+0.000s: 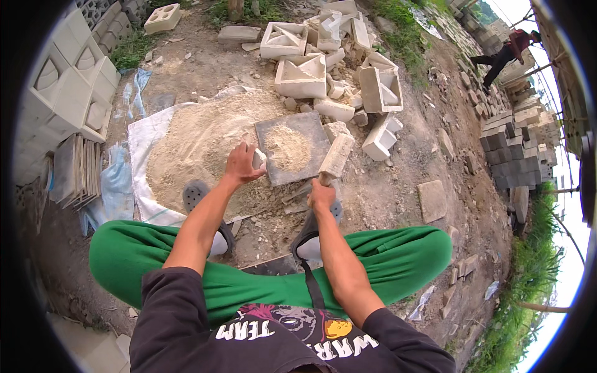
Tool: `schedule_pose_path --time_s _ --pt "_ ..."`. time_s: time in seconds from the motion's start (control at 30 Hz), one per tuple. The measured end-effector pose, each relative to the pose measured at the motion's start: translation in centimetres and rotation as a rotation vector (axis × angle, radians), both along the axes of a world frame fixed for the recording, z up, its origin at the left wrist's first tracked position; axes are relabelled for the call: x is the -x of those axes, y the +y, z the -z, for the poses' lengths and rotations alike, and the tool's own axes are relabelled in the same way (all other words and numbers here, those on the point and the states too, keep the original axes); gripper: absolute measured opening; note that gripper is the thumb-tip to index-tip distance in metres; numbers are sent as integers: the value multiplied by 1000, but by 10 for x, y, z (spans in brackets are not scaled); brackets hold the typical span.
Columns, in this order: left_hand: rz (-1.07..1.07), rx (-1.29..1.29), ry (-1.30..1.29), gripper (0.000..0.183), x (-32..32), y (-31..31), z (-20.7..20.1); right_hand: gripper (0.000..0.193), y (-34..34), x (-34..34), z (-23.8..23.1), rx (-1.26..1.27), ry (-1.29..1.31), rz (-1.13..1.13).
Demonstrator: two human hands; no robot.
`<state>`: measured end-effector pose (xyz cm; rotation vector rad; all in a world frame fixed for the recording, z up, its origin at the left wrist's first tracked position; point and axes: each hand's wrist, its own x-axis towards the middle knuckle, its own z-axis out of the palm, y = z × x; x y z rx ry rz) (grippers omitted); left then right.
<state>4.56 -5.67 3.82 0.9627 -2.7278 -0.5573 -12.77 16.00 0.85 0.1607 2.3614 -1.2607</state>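
Note:
My left hand is closed around a pale chunk of block at the left edge of a dark square slab. On the slab lies a small heap of crushed, sandy powder. My right hand grips the handle of a mallet with a thick, pale, dusty head. That head is raised by the slab's right corner, apart from the chunk. Left of the slab, a larger mound of the same powder spreads over a white sheet.
Broken moulded blocks and rubble are heaped beyond the slab. Pale patterned blocks are stacked at left, above thin boards. Grey blocks stand at right. A person is at the far right. A flat stone lies on the dirt.

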Motion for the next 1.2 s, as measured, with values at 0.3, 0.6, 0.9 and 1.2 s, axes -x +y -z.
schedule_pose_path --time_s 0.3,0.6,0.9,1.2 --pt "127 184 -102 58 -26 66 20 40 15 -17 21 77 -55 343" --pt "-515 -572 -3 49 63 74 27 31 26 3 27 221 -222 364" --pt "-812 -975 -17 56 93 76 33 28 24 7 17 283 -297 362" --pt "-1035 -977 169 69 100 89 51 31 20 8 17 283 -339 283"
